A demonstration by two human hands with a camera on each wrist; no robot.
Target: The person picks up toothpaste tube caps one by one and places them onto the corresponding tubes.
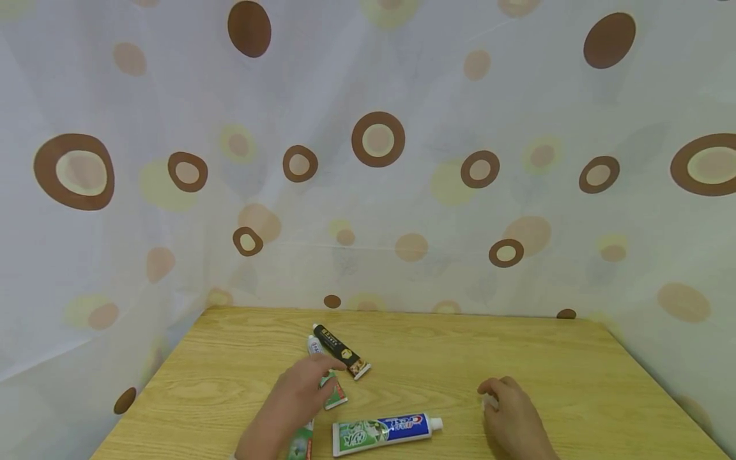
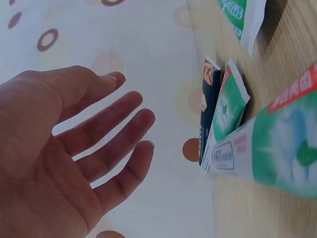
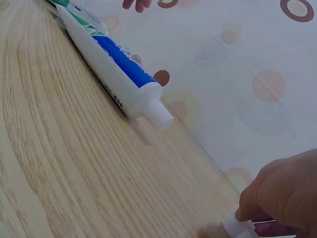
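Observation:
My left hand (image 1: 301,393) hovers over several toothpaste tubes with its fingers loosely bent and nothing in them; its palm (image 2: 54,163) shows bare in the left wrist view. Beyond its fingertips lies a black toothpaste tube (image 1: 339,348), with a green and white toothpaste tube (image 1: 335,395) alongside, partly covered by the hand. Another green toothpaste tube (image 1: 301,444) shows beneath the left wrist. On the right, my right hand (image 1: 513,415) pinches a small white cap (image 3: 235,225) close over the table; the hand hides whatever is attached to it.
Between the hands a blue and green toothpaste tube (image 1: 382,433) lies flat, its white cap pointing right. The wood-grain table (image 1: 437,358) ends at a white curtain (image 1: 437,115) with brown circles at the back and sides.

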